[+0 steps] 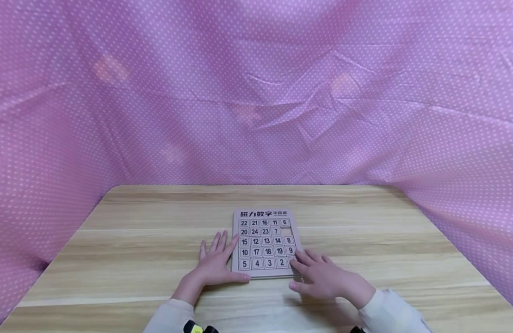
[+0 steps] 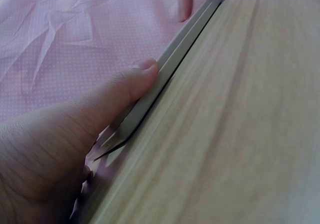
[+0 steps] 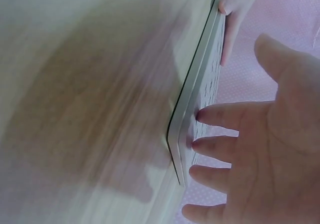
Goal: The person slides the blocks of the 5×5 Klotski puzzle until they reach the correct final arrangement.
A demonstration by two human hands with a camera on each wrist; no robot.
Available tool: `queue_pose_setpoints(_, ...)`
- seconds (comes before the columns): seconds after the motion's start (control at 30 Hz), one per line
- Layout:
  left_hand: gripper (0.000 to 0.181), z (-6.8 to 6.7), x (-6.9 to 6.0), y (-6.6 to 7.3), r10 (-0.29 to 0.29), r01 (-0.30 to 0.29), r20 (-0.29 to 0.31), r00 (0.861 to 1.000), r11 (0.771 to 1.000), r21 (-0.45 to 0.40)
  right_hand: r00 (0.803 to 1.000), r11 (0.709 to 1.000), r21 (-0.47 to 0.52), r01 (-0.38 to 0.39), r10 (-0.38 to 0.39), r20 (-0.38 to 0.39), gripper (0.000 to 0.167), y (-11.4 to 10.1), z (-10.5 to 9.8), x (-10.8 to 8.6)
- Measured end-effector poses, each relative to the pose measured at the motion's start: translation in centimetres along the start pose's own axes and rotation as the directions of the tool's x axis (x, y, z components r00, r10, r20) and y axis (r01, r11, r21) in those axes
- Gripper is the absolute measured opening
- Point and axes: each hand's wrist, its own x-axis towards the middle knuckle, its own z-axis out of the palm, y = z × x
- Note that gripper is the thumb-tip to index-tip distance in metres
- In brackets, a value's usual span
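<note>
A number sliding puzzle [image 1: 273,273] lies flat on the table, its rows of numbered square tiles facing up under a printed title strip. The empty slot [image 1: 286,231] is at the right end of the second row, below tile 6. My left hand [image 1: 214,267] is spread at the lower left corner, index finger along the left side and thumb [image 2: 142,77] against the front edge. My right hand [image 1: 324,280] has its fingers extended over the lower right corner. A right fingertip [image 3: 205,115] touches a tile there, covering its number.
The wooden table [image 1: 135,259] stretches out around the puzzle on all sides. A pink dotted cloth [image 1: 256,115] hangs behind the table and along both sides.
</note>
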Motion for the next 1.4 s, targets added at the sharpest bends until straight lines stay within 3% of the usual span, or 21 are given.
queue_pose_setpoints(0.13, 0.112, 0.1, 0.0, 0.0, 0.0, 0.0, -0.001, 1.0, 1.0, -0.001, 1.0, 1.0, -0.009, 0.001, -0.001, 0.013, 0.068, 0.0, 0.0, -0.2)
queue_pose_setpoints(0.97, 0.112, 0.5, -0.1, 0.3, -0.008, 0.008, -0.007, 1.0, 1.0, 0.006, 0.996, 0.999, -0.052, -0.009, 0.004, -0.088, 0.067, 1.5, 0.5, 1.8)
queue_pose_setpoints(1.13, 0.113, 0.5, -0.1, 0.2, -0.004, 0.004, -0.001, 1.0, 1.0, 0.001, 0.993, 0.996, -0.081, 0.047, -0.055, -0.104, 0.066, 0.0, 0.9, 2.4)
queue_pose_setpoints(1.4, 0.111, 0.4, -0.1, 0.0, 0.003, -0.003, -0.005, 1.0, 1.0, 0.015, 0.978, 0.971, -0.146, 0.189, -0.2, -0.065, 0.06, -4.6, 1.9, 4.5)
